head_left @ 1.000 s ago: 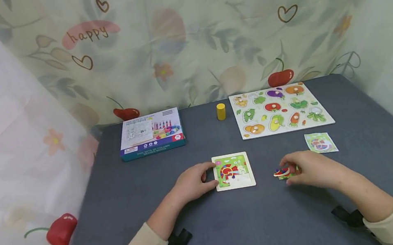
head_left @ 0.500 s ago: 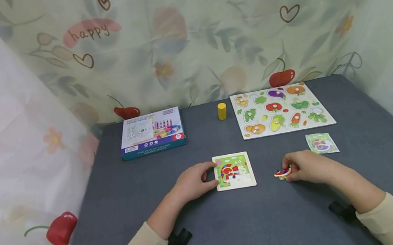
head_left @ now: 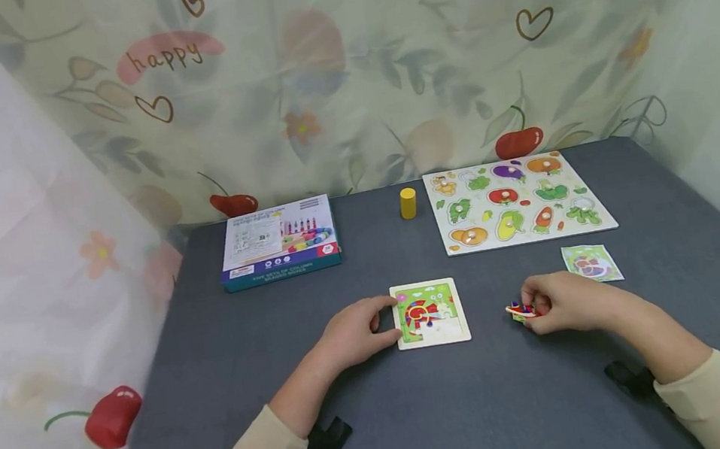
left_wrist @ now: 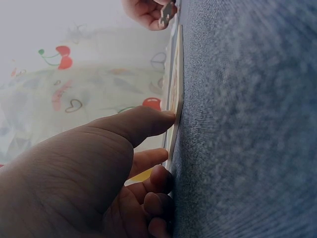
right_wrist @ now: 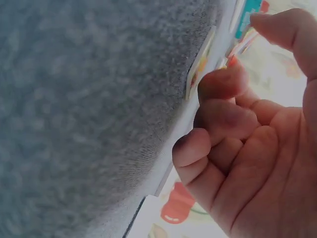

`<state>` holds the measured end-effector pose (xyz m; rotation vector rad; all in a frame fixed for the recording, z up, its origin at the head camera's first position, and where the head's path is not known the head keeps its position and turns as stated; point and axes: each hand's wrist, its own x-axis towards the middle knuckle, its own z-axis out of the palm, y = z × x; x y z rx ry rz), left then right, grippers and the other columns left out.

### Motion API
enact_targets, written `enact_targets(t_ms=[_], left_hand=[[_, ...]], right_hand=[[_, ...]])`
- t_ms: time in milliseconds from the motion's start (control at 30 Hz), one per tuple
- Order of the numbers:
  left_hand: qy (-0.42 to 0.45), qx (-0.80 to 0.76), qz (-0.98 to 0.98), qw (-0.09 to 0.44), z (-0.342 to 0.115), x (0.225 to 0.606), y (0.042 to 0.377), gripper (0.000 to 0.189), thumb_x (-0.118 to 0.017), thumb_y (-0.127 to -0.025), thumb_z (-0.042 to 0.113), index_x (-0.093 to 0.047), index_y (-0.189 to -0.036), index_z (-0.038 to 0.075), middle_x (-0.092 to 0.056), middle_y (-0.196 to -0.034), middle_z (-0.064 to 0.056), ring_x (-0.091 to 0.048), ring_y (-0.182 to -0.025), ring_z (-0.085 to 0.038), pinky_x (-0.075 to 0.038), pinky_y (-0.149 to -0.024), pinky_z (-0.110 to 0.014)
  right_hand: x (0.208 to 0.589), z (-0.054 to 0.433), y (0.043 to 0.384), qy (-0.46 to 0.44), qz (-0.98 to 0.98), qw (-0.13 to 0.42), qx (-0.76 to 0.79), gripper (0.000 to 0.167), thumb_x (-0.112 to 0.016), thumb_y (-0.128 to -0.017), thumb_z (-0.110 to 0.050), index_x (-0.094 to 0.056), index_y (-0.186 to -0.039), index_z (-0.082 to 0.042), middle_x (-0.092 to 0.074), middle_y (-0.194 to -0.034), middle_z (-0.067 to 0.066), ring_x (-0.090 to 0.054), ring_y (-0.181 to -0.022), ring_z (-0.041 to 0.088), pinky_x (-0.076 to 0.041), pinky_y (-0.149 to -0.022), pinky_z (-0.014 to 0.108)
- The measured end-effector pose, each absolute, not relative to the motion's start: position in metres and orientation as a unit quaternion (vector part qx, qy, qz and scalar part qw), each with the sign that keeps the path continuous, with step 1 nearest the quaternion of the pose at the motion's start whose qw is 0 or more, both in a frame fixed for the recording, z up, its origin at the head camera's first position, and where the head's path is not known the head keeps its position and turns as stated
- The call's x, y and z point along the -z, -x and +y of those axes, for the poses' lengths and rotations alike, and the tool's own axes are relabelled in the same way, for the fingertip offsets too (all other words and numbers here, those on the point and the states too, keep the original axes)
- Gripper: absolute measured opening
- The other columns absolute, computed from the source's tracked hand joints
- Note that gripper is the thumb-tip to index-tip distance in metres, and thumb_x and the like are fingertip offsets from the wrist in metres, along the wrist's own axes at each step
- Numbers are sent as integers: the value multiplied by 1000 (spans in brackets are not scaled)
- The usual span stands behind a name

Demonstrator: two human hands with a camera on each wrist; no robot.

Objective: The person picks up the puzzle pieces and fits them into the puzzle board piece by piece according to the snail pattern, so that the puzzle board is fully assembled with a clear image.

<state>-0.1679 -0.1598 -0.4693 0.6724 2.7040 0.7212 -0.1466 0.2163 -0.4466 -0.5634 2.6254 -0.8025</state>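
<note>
A small wooden puzzle board with a green picture, partly filled, lies on the grey table. My left hand holds its left edge between thumb and forefinger. In the left wrist view the thumb touches the board's edge while the other fingers curl under. To the right of the board, my right hand pinches a small red-and-green puzzle piece that sits low on the table. In the right wrist view the curled fingers sit beside that piece.
At the back of the table lie a blue boxed toy, a yellow cylinder and a vegetable peg puzzle. A small picture card lies just behind my right hand. Printed curtains close in the left, back and right sides.
My right hand has drawn the puzzle piece slightly farther away and to the right. The left hand stays on the board's edge.
</note>
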Motion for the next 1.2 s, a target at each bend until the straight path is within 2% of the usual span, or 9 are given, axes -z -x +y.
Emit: enact_targets(t_ms=[200, 333, 567, 700, 833, 1000, 1200], left_hand=[[-230, -250, 931, 131, -160, 469, 168, 58, -75, -93, 43, -60, -144, 21, -50, -76, 0, -46, -67, -15, -31, -60, -32], [-230, -254, 930, 130, -161, 470, 168, 58, -75, -92, 43, -60, -144, 21, -50, -76, 0, -45, -65, -15, -31, -60, -32], [-228, -256, 931, 128, -163, 469, 167, 57, -75, -93, 43, -60, -144, 21, -50, -75, 0, -45, -65, -16, -31, -60, -32], [-229, -254, 931, 128, -162, 470, 167, 57, -75, -93, 43, -60, -144, 21, -49, -76, 0, -45, -66, -15, -31, -61, -32], [-234, -251, 931, 128, -161, 470, 167, 57, -75, -93, 42, -60, -143, 20, -50, -76, 1, -45, -66, -15, -32, -61, -32], [-234, -251, 930, 131, -161, 469, 167, 56, -74, -94, 41, -60, -143, 20, -50, -76, 1, -46, -66, -15, -32, -61, -32], [-232, -249, 931, 131, -161, 468, 167, 55, -74, -94, 42, -60, -143, 20, -50, -76, 1, -47, -67, -14, -33, -61, -31]], right_hand=[[436, 215, 142, 196, 931, 121, 283, 24, -82, -80, -17, -60, -91, -15, -55, -73, -5, -50, -62, 12, -41, -58, 29], [422, 209, 141, 199, 934, 92, 283, 24, -81, -78, -13, -63, -93, -16, -55, -73, -5, -49, -62, 12, -40, -57, 28], [406, 191, 144, 227, 930, 56, 285, 24, -80, -81, -12, -70, -102, -15, -58, -80, -7, -47, -61, 9, -40, -56, 28], [405, 177, 148, 240, 926, 57, 284, 26, -80, -83, -12, -72, -107, -12, -58, -80, -7, -46, -57, 9, -39, -55, 29], [408, 162, 152, 252, 926, 60, 276, 24, -82, -83, -11, -73, -106, -12, -59, -80, -6, -47, -58, 10, -40, -56, 29], [413, 143, 155, 284, 922, 65, 256, 25, -82, -84, -13, -74, -107, -12, -61, -85, -7, -50, -66, 10, -44, -61, 29], [420, 122, 155, 316, 917, 63, 234, 24, -82, -84, -16, -75, -106, -10, -62, -88, -7, -57, -77, 17, -46, -67, 30]])
